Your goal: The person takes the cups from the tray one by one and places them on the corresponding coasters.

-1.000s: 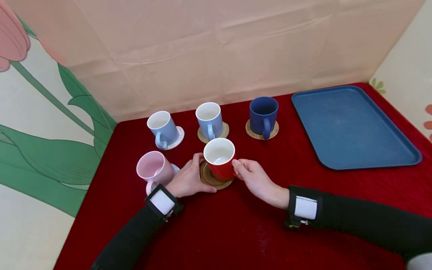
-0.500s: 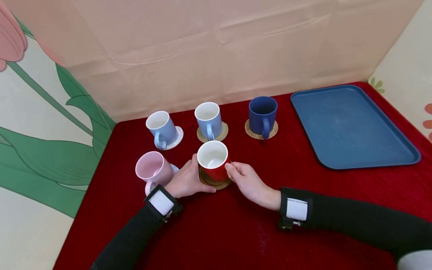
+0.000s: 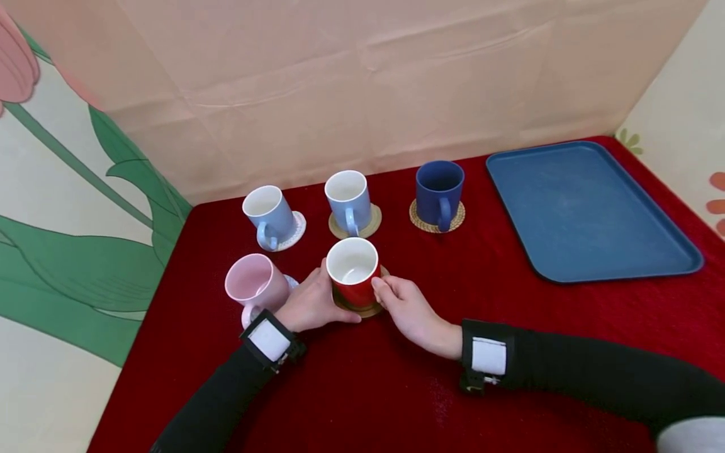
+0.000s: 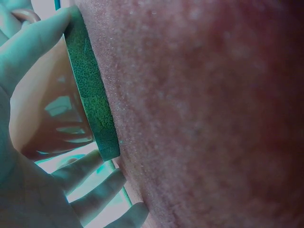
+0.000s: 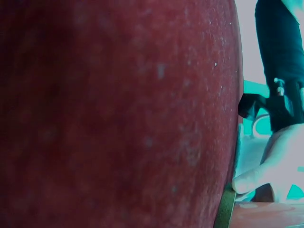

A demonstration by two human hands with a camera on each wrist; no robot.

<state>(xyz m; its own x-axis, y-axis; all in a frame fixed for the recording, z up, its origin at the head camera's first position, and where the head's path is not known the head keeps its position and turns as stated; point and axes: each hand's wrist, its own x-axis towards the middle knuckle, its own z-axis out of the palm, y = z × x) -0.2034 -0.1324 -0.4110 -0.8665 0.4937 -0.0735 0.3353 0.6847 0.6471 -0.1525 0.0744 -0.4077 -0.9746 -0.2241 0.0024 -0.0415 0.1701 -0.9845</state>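
A red mug [image 3: 358, 293] with a white inside stands over a round brown coaster [image 3: 381, 311], its base seeming to rest there. My right hand [image 3: 416, 314] holds the mug by its handle side; the fingers cover the handle. My left hand [image 3: 311, 303] holds the coaster at its rim. In the left wrist view, the thumb [image 4: 35, 40] touches one end of the thick coaster edge [image 4: 92, 90], and fingertips lie at the other, with the mug [image 4: 50, 104] between. Close to the left hand stands a pink mug [image 3: 266, 286], its coaster mostly hidden.
Behind are two light blue mugs, one on a white coaster [image 3: 298, 234] and one on a tan coaster [image 3: 374, 223], plus a dark blue mug [image 3: 436, 201] on a woven coaster [image 3: 420, 221]. A blue tray [image 3: 591, 214] lies at the right on the red cloth [image 3: 396, 402].
My right hand has brought the red mug slightly left and down, over more of the coaster. The left hand stays at the coaster. The head view has shifted slightly.
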